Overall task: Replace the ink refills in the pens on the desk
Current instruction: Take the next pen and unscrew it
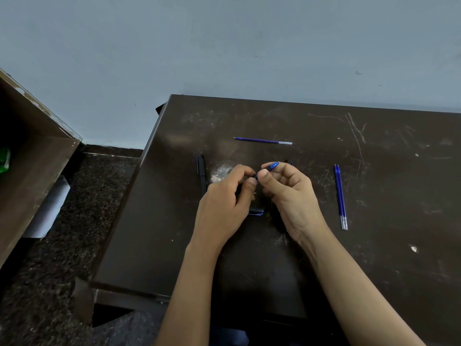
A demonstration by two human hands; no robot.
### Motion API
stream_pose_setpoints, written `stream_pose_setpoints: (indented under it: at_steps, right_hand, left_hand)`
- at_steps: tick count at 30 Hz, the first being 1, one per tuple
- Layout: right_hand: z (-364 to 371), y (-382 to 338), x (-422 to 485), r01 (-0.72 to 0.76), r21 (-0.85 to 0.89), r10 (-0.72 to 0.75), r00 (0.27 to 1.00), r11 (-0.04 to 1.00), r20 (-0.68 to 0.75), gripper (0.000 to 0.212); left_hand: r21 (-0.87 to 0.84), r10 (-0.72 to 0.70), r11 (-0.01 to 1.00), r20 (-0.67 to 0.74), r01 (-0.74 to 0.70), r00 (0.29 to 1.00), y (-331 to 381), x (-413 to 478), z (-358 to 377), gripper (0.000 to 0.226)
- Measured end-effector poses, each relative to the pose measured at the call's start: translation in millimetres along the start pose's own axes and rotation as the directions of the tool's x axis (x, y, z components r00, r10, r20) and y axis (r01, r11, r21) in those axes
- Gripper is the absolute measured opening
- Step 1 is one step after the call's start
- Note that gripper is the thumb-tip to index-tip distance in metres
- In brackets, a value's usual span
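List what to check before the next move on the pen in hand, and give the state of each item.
1. Grip: left hand and right hand both pinch the held pen: ok.
2. Barrel opened: the fingers hide the joint: cannot tell.
3. Old refill out of it: cannot tell.
4. Fresh stock near: a pair of refills lies on the desk, right of the right hand: ok.
5. The single refill lies apart at the far side; used or new: cannot tell.
6. The second pen lies flat, left of the left hand, away from the desk edge: ok.
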State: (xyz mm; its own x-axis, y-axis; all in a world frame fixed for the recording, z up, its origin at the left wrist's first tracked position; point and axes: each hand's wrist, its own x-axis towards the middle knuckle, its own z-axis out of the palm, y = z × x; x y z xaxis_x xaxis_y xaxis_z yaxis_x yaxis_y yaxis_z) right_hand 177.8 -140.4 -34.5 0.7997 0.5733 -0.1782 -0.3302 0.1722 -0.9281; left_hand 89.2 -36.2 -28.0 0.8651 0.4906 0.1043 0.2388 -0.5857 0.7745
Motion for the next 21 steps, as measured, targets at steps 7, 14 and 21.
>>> stream_pose_setpoints:
  at_steps: [7, 14, 21]
  right_hand:
    - [-2, -2, 0, -0.017, 0.069, 0.014, 0.999, 0.997, 0.033, 0.032]
    - [-3, -1, 1, -0.008, 0.033, 0.01, 0.998, 0.999, -0.062, 0.017]
    - [-6, -10, 3, 0.124, 0.294, -0.04, 0.96, 0.948, -0.277, 0.025]
  left_hand:
    - [0.035, 0.002, 0.999, -0.006, -0.002, 1.0, 1, 0, -1, 0.013]
    - [0.064, 0.016, 0.998, 0.024, -0.018, 1.0, 1, 0, -1, 0.014]
    - [0.129, -0.035, 0.991, -0.026, 0.039, 0.999, -1, 0, -4, 0.015]
